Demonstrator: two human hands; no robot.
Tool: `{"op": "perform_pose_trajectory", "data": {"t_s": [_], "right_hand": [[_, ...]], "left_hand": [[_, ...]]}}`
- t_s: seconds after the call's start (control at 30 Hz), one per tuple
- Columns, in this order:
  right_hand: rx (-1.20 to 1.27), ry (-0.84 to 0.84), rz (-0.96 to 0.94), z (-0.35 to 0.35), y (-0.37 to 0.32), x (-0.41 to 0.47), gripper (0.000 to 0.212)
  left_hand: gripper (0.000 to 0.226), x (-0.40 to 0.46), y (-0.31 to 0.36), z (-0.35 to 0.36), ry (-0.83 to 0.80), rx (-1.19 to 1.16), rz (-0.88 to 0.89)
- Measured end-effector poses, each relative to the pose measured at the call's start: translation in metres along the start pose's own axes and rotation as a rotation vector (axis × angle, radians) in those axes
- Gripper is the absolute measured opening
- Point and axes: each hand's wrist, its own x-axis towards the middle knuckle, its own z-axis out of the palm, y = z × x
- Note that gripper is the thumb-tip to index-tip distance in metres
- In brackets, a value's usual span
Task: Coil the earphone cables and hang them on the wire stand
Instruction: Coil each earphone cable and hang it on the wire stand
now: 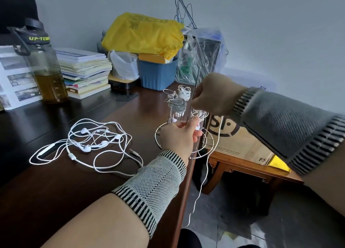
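left hand (pixel 177 135) grips the wire stand (pixel 183 124); right hand (pixel 211 96) pinches a half-coiled earphone cable (pixel 200 115) — its dangling tail could snag, unwinding the coil.

left sleeve (pixel 149 188): grey-white woven knit, black-and-white striped ribbed cuff, pushed up forearm | right sleeve (pixel 291 124): darker grey knit, same striped ribbing | hands bare
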Motion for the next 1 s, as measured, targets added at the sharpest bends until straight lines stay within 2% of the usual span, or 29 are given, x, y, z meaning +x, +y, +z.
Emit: {"op": "perform_pose_trajectory", "data": {"t_s": [0.13, 0.2, 0.3, 0.37, 0.5, 0.6, 0.8, 0.93, 1.0], "right_hand": [[-0.285, 0.307, -0.205, 0.021, -0.002, -0.017, 0.007], [-0.375, 0.441, -0.369, 0.039, -0.001, -0.029, 0.018], [-0.306, 0.518, -0.425, 0.061, 0.012, -0.039, 0.019], [-0.086, 0.515, -0.314, 0.071, 0.028, -0.043, 0.007], [0.426, 0.379, 0.09, 0.07, 0.058, -0.044, 0.013], [0.659, 0.283, 0.258, 0.073, 0.071, -0.035, 0.016], [0.743, 0.161, 0.38, 0.072, 0.072, -0.025, 0.02], [0.73, 0.132, 0.444, 0.068, 0.079, -0.023, 0.033], [0.748, 0.097, 0.463, 0.065, 0.082, -0.022, 0.03]], "left_hand": [[0.021, 0.0, 0.003, 0.0, 0.008, -0.001, -0.015], [0.028, 0.001, 0.004, 0.0, 0.017, -0.01, -0.018], [0.035, 0.001, 0.004, 0.0, -0.002, -0.093, -0.027], [0.026, 0.001, 0.004, 0.0, -0.02, -0.087, -0.027], [0.029, -0.001, 0.002, 0.0, -0.012, 0.024, -0.002], [0.026, -0.002, 0.003, 0.0, -0.011, 0.024, -0.015], [0.022, -0.002, 0.003, -0.002, -0.022, 0.052, -0.004], [0.028, 0.0, 0.003, 0.0, -0.01, 0.059, -0.013], [0.03, 0.0, 0.004, 0.0, -0.007, 0.064, -0.021]]}}
